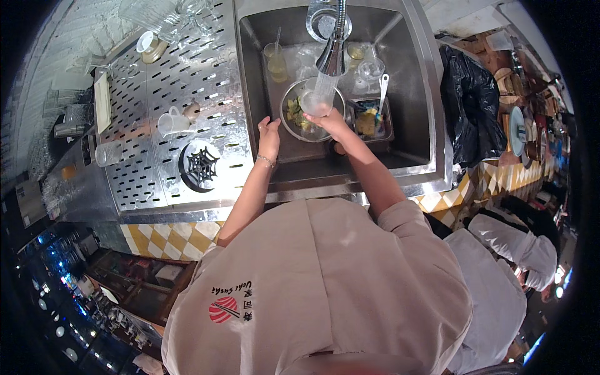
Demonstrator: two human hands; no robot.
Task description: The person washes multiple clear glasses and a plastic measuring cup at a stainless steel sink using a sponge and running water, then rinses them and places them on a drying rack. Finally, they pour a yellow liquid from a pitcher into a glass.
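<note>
My right hand (pixel 332 123) grips a transparent drinking glass (pixel 309 101) under the running spray head (pixel 331 58) of the tap. Beneath the glass, a round metal bowl (pixel 284 125) with green and yellowish scraps sits in the stainless steel sink (pixel 304 159). My left hand (pixel 269 138) hangs to the bowl's left, fingers apart and holding nothing. Right of the bowl is a rectangular metal container (pixel 388 133) with a yellow sponge (pixel 368 123) and a white-handled utensil (pixel 384 86). A glass with a straw (pixel 276 65) stands back left; a stemmed glass (pixel 371 69) is back right.
On the slotted metal drainboard (pixel 136 178) at left are a handled cup (pixel 169 123), a black spider-web-patterned piece (pixel 202 164), a tipped glass (pixel 108 153) and a pale rectangular plate (pixel 102 102). A black plastic bag (pixel 468 108) lies right of the sink. People in white (pixel 515 243) are behind at right.
</note>
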